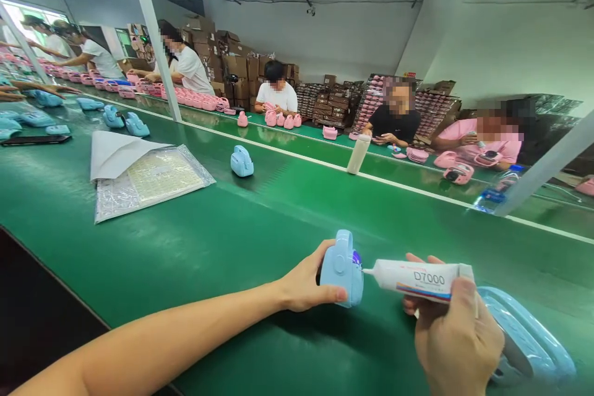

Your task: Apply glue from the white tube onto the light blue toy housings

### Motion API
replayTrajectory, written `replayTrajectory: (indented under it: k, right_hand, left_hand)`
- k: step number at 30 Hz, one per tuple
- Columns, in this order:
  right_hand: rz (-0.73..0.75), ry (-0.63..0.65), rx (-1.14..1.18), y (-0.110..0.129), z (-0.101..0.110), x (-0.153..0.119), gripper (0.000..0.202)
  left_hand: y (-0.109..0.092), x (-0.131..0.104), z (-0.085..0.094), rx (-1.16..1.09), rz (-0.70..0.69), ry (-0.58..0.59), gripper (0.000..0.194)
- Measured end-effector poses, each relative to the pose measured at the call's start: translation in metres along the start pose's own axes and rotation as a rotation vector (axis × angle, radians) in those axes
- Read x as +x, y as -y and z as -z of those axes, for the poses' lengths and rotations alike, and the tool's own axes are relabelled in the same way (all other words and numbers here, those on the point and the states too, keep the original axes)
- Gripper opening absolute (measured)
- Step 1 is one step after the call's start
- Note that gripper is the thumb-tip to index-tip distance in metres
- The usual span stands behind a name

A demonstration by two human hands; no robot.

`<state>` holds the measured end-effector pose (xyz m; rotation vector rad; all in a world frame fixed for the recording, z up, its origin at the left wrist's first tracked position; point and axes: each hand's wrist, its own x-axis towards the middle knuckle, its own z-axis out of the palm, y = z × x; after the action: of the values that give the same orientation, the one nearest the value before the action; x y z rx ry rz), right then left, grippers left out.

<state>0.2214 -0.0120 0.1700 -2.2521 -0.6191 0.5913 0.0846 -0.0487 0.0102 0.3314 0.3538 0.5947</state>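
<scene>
My left hand (306, 281) grips a light blue plastic housing (341, 272) with a carry handle on top, held just above the green table. A purple part shows on the housing's right side. In my right hand (457, 328) is a white glue tube (417, 280) marked D7000, lying sideways. Its thin nozzle points left and meets or nearly meets the housing's edge by the purple part; I cannot tell if they touch. Behind my right hand lies a light blue tray-like piece (533, 328), partly hidden.
Another blue housing (242, 161) stands on the green table (195, 260). Left of it lies a plastic-wrapped packet (158, 182) with white paper. A white bottle-like container (359, 154) stands by the pale dividing strip. Across it, several people work among pink housings (199, 99). A metal post (547, 164) rises at right.
</scene>
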Motion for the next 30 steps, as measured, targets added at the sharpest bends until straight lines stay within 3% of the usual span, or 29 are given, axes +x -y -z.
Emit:
replayTrajectory:
  k: [10,30]
  right_hand:
    - [0.079,0.035,-0.048,-0.0020,0.0009,0.0007,0.068]
    - [-0.007,0.039,-0.038,-0.0063,0.0046,-0.0007,0.074]
  left_hand:
    - [-0.0059,0.0019,-0.0037,-0.014,-0.037,0.040,0.083]
    - [-0.0050,0.0010,-0.0020,-0.028,-0.036,0.052,0.083]
